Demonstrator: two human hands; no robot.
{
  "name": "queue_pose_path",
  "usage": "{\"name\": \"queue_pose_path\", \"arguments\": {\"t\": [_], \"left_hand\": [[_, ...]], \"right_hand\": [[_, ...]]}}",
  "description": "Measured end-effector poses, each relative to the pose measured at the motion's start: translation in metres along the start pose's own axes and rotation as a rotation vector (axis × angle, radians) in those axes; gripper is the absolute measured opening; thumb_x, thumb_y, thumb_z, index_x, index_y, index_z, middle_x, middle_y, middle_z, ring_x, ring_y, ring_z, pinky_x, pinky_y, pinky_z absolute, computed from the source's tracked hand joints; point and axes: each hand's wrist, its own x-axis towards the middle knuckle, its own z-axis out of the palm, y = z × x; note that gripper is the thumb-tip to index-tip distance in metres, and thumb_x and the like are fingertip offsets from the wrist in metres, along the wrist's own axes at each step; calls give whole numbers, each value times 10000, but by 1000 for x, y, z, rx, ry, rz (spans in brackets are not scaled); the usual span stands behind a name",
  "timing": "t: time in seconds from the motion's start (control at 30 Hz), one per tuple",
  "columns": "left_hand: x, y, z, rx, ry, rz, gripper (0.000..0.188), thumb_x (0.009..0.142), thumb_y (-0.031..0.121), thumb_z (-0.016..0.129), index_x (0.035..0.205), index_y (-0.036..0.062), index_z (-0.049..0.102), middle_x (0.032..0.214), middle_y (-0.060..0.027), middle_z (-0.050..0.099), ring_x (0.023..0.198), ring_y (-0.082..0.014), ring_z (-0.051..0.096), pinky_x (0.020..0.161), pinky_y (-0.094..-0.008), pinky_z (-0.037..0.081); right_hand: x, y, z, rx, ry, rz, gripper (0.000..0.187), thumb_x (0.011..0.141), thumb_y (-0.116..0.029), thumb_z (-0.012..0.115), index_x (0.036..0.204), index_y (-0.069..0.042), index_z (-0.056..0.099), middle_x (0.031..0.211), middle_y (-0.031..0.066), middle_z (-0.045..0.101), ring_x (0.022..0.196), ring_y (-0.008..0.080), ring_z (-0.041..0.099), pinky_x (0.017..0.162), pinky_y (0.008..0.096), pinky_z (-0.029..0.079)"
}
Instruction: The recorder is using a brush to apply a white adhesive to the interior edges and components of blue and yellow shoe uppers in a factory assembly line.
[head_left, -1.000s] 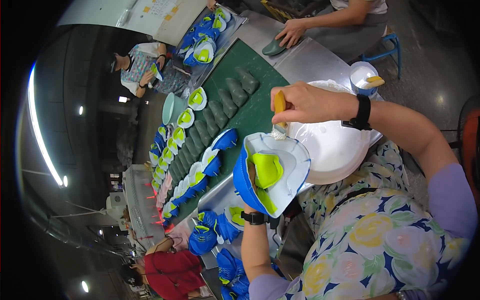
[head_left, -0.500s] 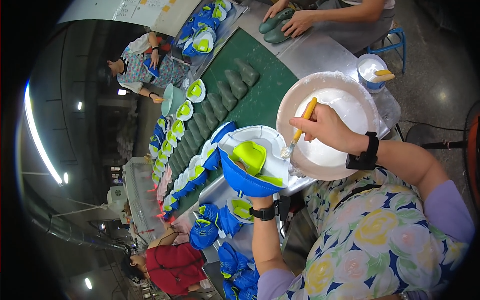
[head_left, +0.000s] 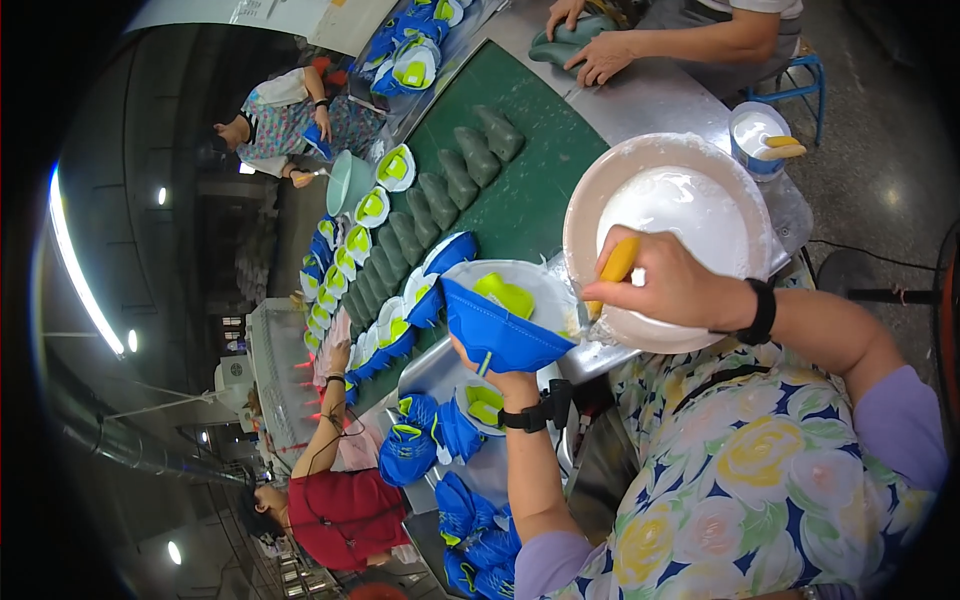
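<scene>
My left hand (head_left: 488, 372), partly hidden, is wrapped round a blue shoe upper (head_left: 510, 328) from below. The upper is tilted, its white lining edge and bright yellow-green inside facing up. In a closed grip, my right hand (head_left: 665, 285) holds a brush (head_left: 622, 258) by its yellow handle. The brush tip is at the right edge of the upper, partly hidden by my fingers. Just beyond my right hand stands a wide beige basin (head_left: 585, 190) of white liquid (head_left: 660, 195), with smears on its rim.
A green conveyor belt (head_left: 540, 135) carries dark shoe lasts (head_left: 480, 160) and rows of uppers. More blue uppers (head_left: 408, 455) lie on a tray at left. A small tub (head_left: 755, 130) with a yellow-handled brush stands beyond the basin. Co-workers' hands (head_left: 605, 58) are busy at the far side.
My left hand has tipped the upper, so more of its blue outside faces me. My right hand has turned, and the brush handle now points more toward me. The red-shirted co-worker's arm has reached to the belt.
</scene>
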Motion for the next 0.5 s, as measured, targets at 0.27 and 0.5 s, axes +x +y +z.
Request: {"name": "queue_pose_path", "arguments": {"t": [0.27, 0.5], "left_hand": [[-10, 2, 29, 135, -312, -437, 429, 984, 214, 586, 1353, 1, 535, 1352, -121, 566, 1222, -230, 574, 1050, -392, 471], [-50, -48, 68, 39, -358, -525, 473, 980, 224, 601, 1395, 27, 491, 1367, -122, 557, 1234, -220, 564, 1052, -389, 470]], "right_hand": [[18, -3, -37, 40, -186, -497, 238, 848, -141, 777, 1013, -45, 634, 970, 104, 670, 893, 260, 667, 772, 341, 537], [24, -15, -7, -45, -396, -911, 161, 881, -143, 690, 987, -56, 604, 957, 80, 652, 917, 263, 656, 793, 378, 547]]}}
